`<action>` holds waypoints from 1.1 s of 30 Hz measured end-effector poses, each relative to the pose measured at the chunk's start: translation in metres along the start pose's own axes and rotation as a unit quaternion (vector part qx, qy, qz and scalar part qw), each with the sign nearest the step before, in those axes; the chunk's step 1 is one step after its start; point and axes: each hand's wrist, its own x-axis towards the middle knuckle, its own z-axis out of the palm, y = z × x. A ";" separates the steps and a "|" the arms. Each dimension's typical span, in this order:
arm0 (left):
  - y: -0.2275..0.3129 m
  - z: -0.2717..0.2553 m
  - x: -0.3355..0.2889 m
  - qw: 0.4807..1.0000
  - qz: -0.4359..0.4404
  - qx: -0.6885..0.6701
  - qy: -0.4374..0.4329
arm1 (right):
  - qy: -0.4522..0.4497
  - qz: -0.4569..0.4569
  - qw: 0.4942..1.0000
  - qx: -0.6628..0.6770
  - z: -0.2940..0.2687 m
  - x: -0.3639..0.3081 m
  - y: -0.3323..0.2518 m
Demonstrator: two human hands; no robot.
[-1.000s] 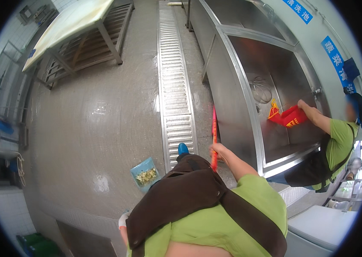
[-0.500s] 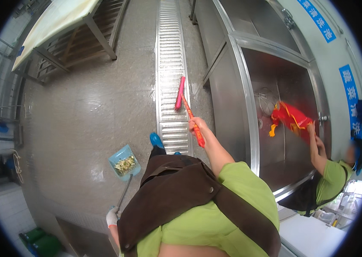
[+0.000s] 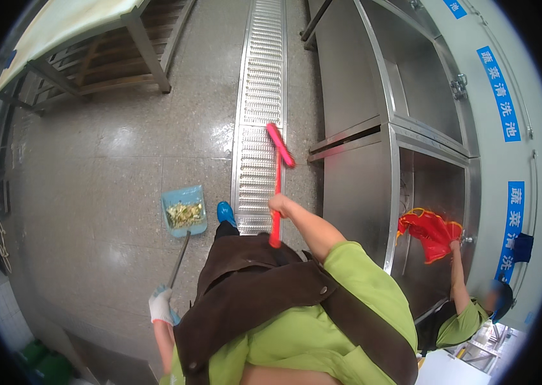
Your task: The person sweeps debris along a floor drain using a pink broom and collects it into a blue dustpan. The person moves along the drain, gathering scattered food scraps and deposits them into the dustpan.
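Note:
My right hand [image 3: 279, 205], bare, is closed around the red handle of a broom [image 3: 278, 173]. Its narrow pink head lies slanted over the right edge of the metal drain grating, ahead of my feet. In a white glove, my left hand [image 3: 161, 304] grips the grey handle of a light blue dustpan [image 3: 199, 194]. The pan sits on the wet floor left of my blue shoe [image 3: 226, 212]. Pale green and whitish vegetable scraps [image 3: 182, 214] lie in it.
The drain grating [image 3: 263, 70] runs ahead along the floor. Steel sinks [image 3: 354, 192] stand close on my right; a co-worker [image 3: 470, 324] there holds a red bag [image 3: 430, 234] with yellow edging. A white-topped table [image 3: 72, 32] with metal legs stands at the far left.
The broom head has turned, its far end now slanting left instead of right, and its handle stands straighter. My gloved hand and the dustpan handle show more fully. The co-worker's red bag has changed shape.

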 end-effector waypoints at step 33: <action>0.248 0.253 0.030 0.951 0.017 0.304 -0.057 | 0.100 -0.113 0.988 0.024 -0.273 0.158 -0.291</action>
